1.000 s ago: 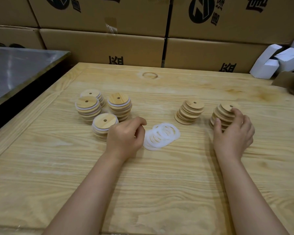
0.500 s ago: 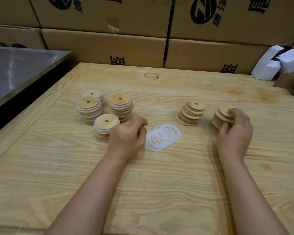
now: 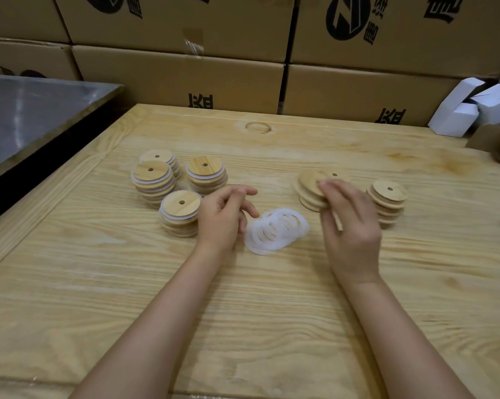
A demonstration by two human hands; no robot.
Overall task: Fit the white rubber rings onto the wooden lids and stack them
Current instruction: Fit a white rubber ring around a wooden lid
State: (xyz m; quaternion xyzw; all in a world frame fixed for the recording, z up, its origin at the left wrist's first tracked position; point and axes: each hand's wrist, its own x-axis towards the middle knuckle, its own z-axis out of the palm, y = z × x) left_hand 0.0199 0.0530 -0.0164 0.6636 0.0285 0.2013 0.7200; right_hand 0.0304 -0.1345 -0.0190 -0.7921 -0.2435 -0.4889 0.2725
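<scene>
Before closed cardboard boxes (image 3: 179, 79), the right hand (image 3: 352, 226) holds a wooden lid (image 3: 337, 223).

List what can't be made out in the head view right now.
Head view:
Right hand: motion blur; whether its fingers pinch a lid is unclear.
Bare lid stack: blurred, partly behind that hand; count unreadable.
Ring pile: translucent overlaps; count unclear.
Carton print: cut by top edge.

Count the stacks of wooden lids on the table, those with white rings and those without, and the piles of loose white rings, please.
Stacks of lids with rings: 4
Stacks of bare lids: 2
Piles of loose white rings: 1
Total: 7
</scene>
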